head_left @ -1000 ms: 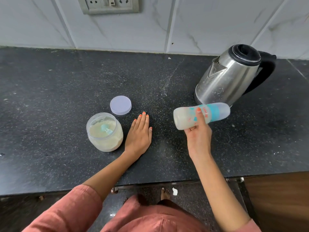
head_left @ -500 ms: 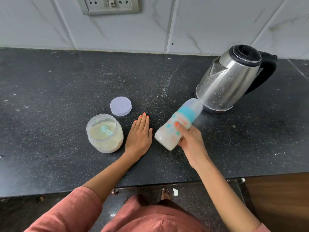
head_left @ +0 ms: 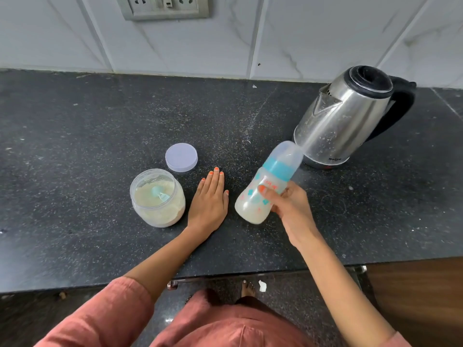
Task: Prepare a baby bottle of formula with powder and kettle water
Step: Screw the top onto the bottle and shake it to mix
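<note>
While tilted above the counter (head_left: 75,171), bottle (head_left: 253,201) in curled right hand (head_left: 293,209); left hand (head_left: 209,201) flat

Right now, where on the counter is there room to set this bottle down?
Widest: bare counter left of the powder jar, and the stretch between lid and kettle toward the wall. Also open in front of the kettle, right of the bottle. Crowded: jar, lid and left hand sit close together.
</note>
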Motion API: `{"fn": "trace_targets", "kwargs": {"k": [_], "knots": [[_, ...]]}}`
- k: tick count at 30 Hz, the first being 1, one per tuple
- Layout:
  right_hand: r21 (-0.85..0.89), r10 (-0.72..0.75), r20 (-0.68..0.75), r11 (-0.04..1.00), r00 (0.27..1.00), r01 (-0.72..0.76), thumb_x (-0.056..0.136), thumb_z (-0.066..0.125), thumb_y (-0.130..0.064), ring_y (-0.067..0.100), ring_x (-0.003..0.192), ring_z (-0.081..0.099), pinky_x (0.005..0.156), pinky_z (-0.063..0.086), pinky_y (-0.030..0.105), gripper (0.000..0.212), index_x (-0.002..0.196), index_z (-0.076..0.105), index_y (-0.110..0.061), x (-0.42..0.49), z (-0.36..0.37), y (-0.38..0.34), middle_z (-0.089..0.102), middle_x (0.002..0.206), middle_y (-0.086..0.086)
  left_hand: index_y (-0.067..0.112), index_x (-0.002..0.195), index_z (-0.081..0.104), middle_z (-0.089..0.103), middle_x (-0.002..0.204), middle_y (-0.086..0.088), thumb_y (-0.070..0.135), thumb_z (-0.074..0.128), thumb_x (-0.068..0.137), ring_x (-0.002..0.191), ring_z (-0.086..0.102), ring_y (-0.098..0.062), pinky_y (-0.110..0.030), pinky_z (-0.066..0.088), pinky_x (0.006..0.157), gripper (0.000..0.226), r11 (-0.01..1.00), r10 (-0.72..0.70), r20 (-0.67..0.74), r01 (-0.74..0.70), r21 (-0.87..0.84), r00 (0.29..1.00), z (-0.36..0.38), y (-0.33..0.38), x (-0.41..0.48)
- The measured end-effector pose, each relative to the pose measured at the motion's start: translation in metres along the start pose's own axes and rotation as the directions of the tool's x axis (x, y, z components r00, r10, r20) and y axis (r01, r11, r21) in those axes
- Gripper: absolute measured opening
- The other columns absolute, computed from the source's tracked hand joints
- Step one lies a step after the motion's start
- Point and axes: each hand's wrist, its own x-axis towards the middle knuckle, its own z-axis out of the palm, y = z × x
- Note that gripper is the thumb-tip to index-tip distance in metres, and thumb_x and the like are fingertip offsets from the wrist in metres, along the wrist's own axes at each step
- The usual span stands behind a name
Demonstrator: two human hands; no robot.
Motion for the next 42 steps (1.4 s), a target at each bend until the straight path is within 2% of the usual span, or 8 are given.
{"fn": "trace_targets", "kwargs": {"k": [4, 10, 15, 21, 27, 33, 38, 42], "knots": [[0.382, -0.005, -0.215, 0.92, 0.977, 0.088, 0.086, 0.057, -0.01, 0.005, 0.086, 0.065, 0.077, 0.055, 0.026, 0.017, 0.098, 0.059, -0.021, 0.014, 0.002, -0.001, 0.067, 0.095, -0.005, 0.008, 0.147, 0.006, 0.002, 0.156, -0.007, 0.028, 0.018, 0.101, 0.144, 0.0, -0.018, -0.029, -0.004, 0.115, 0.052, 1.0, 0.005, -0.015, -0.005, 0.0, 1.0, 0.001, 0.0, 0.0], [-0.142, 0.073, 0.056, 0.988, 0.996, -0.065, 0.068, 0.071, -0.014, 0.015, 0.088, 0.066, 0.082, 0.053, 0.033, 0.024, 0.089, 0.063, -0.02, -0.006, -0.004, 0.009, 0.069, 0.09, -0.001, 0.007, 0.146, 0.009, 0.004, 0.156, -0.009, 0.028, 0.016, 0.1, 0.144, 0.002, -0.02, -0.03, -0.003, 0.115, 0.052, 1.0, 0.006, -0.013, -0.006, -0.006, 1.0, 0.001, 0.0, 0.0], [0.368, 0.041, -0.183, 0.929, 0.982, 0.03, 0.086, 0.056, -0.013, 0.004, 0.083, 0.067, 0.072, 0.057, 0.023, 0.013, 0.097, 0.059, -0.019, 0.01, -0.003, -0.002, 0.068, 0.093, -0.005, 0.007, 0.147, 0.007, 0.002, 0.156, -0.007, 0.027, 0.02, 0.101, 0.144, 0.0, -0.018, -0.029, -0.004, 0.115, 0.051, 1.0, 0.004, -0.023, -0.004, -0.012, 1.0, -0.001, 0.001, 0.0], [-0.208, 0.081, 0.103, 0.976, 0.991, -0.059, 0.074, 0.068, -0.01, 0.006, 0.077, 0.066, 0.071, 0.054, 0.022, 0.017, 0.084, 0.063, -0.022, -0.009, -0.004, -0.004, 0.07, 0.08, -0.007, 0.008, 0.147, 0.006, 0.001, 0.157, -0.008, 0.027, 0.019, 0.101, 0.144, -0.001, -0.018, -0.028, -0.005, 0.114, 0.052, 1.0, 0.0, -0.013, 0.0, -0.011, 1.0, -0.001, 0.001, 0.0], [0.378, 0.03, -0.193, 0.925, 0.981, 0.046, 0.086, 0.056, -0.015, 0.003, 0.079, 0.067, 0.072, 0.056, 0.024, 0.01, 0.094, 0.06, -0.021, 0.012, -0.003, -0.008, 0.068, 0.091, -0.006, 0.008, 0.147, 0.005, 0.0, 0.157, -0.006, 0.028, 0.017, 0.101, 0.144, -0.002, -0.017, -0.028, -0.005, 0.115, 0.052, 1.0, 0.001, -0.01, -0.001, -0.004, 1.0, -0.001, 0.001, -0.001], [-0.216, 0.043, 0.118, 0.976, 0.992, -0.016, 0.07, 0.072, -0.006, 0.009, 0.081, 0.066, 0.073, 0.055, 0.023, 0.024, 0.087, 0.064, -0.021, -0.006, -0.001, 0.003, 0.071, 0.083, -0.007, 0.007, 0.147, 0.005, 0.0, 0.156, -0.008, 0.027, 0.019, 0.101, 0.144, -0.001, -0.019, -0.03, -0.003, 0.115, 0.052, 1.0, -0.002, 0.009, 0.002, -0.016, 1.0, -0.001, 0.001, 0.0], [0.327, 0.012, -0.143, 0.944, 0.99, 0.036, 0.081, 0.06, -0.017, 0.004, 0.08, 0.068, 0.073, 0.056, 0.025, 0.015, 0.096, 0.06, -0.019, 0.008, 0.001, -0.008, 0.069, 0.089, -0.006, 0.007, 0.147, 0.006, 0.001, 0.157, -0.007, 0.028, 0.018, 0.101, 0.144, -0.001, -0.018, -0.029, -0.004, 0.115, 0.052, 1.0, 0.0, -0.015, -0.001, -0.001, 1.0, 0.0, 0.001, 0.0], [0.068, 0.041, 0.01, 0.997, 0.999, -0.041, 0.077, 0.064, -0.015, 0.009, 0.079, 0.067, 0.075, 0.055, 0.03, 0.013, 0.089, 0.062, -0.018, -0.001, 0.005, -0.006, 0.07, 0.083, -0.005, 0.007, 0.146, 0.005, 0.001, 0.156, -0.008, 0.028, 0.013, 0.101, 0.144, -0.001, -0.019, -0.029, -0.004, 0.115, 0.051, 1.0, 0.004, -0.006, -0.004, 0.005, 1.0, 0.0, 0.0, 0.0]]}}
